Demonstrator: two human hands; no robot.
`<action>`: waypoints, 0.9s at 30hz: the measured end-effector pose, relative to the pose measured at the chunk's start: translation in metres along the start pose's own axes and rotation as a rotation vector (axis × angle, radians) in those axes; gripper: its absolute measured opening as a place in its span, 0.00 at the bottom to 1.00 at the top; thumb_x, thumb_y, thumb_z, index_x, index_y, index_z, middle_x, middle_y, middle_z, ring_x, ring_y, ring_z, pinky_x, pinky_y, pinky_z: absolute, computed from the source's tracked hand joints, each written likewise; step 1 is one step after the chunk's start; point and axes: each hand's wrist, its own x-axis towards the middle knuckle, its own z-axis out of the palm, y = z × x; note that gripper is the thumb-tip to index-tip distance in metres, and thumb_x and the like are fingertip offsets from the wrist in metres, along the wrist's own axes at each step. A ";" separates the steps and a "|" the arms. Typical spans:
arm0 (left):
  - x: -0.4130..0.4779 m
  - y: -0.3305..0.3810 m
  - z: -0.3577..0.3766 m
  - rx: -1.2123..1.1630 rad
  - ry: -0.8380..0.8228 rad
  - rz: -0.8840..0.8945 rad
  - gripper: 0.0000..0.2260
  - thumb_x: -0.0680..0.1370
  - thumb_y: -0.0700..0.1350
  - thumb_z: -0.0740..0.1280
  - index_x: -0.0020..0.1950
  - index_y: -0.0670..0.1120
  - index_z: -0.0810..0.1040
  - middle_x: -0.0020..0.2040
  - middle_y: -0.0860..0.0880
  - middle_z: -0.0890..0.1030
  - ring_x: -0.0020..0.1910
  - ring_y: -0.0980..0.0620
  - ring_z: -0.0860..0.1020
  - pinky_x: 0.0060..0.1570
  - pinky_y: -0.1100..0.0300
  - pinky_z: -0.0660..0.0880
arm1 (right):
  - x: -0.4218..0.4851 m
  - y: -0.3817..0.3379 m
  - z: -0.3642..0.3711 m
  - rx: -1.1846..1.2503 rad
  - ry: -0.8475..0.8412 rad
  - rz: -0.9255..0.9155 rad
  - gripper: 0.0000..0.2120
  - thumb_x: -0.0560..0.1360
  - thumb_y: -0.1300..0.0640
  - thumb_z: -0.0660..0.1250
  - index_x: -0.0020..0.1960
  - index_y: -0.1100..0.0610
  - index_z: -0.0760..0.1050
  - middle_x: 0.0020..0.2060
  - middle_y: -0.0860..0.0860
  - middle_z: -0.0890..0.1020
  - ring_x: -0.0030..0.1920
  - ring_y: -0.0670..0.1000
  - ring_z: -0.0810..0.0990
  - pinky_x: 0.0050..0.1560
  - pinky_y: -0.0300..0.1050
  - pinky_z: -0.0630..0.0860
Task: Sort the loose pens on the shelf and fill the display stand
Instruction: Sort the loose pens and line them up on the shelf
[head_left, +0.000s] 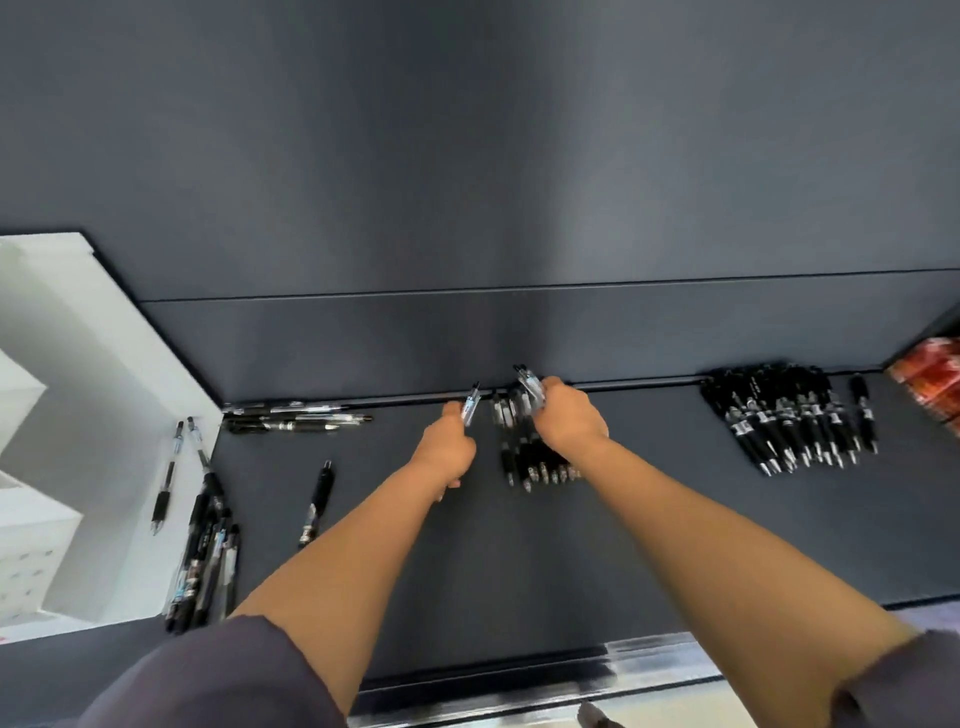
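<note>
- One pen (471, 410) is gripped in the left hand (449, 448).
- A small bunch of pens (530, 387), too blurred to be counted, is clutched in the right hand (569, 422) over a row of pens (535, 465).
- One large heap (789, 415) is seen far right, with one stray pen (865, 421) beside it.
- One lone pen (317, 504) is seen left of the hands.
- Two pens (167, 478) are laid on the white display stand (78, 364).
- Everything is carried by a dark matte shelf (597, 545), backed by a grey panel (467, 156).

The red glossy package (930, 379) at far right is cut by the edge; the right hand (569, 415) hides part of the black pen row (540, 467).
</note>
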 end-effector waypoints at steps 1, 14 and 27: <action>0.002 0.008 0.010 -0.070 -0.013 -0.028 0.21 0.78 0.34 0.52 0.70 0.47 0.59 0.58 0.36 0.73 0.36 0.46 0.71 0.29 0.56 0.73 | 0.003 0.009 -0.004 0.022 -0.004 0.030 0.13 0.77 0.63 0.57 0.62 0.61 0.68 0.57 0.61 0.75 0.56 0.63 0.75 0.46 0.51 0.71; 0.017 0.047 0.066 0.147 0.200 -0.058 0.23 0.76 0.39 0.62 0.71 0.47 0.63 0.68 0.42 0.64 0.65 0.40 0.64 0.62 0.51 0.66 | 0.026 0.055 -0.008 -0.041 -0.159 0.039 0.13 0.77 0.64 0.58 0.62 0.64 0.70 0.65 0.59 0.66 0.61 0.62 0.72 0.56 0.49 0.71; 0.018 0.037 0.069 0.090 0.200 0.017 0.29 0.76 0.33 0.59 0.76 0.46 0.56 0.73 0.43 0.61 0.70 0.41 0.60 0.66 0.52 0.62 | 0.031 0.056 -0.001 0.014 -0.225 -0.017 0.13 0.78 0.61 0.59 0.61 0.62 0.73 0.65 0.60 0.67 0.61 0.62 0.72 0.54 0.46 0.70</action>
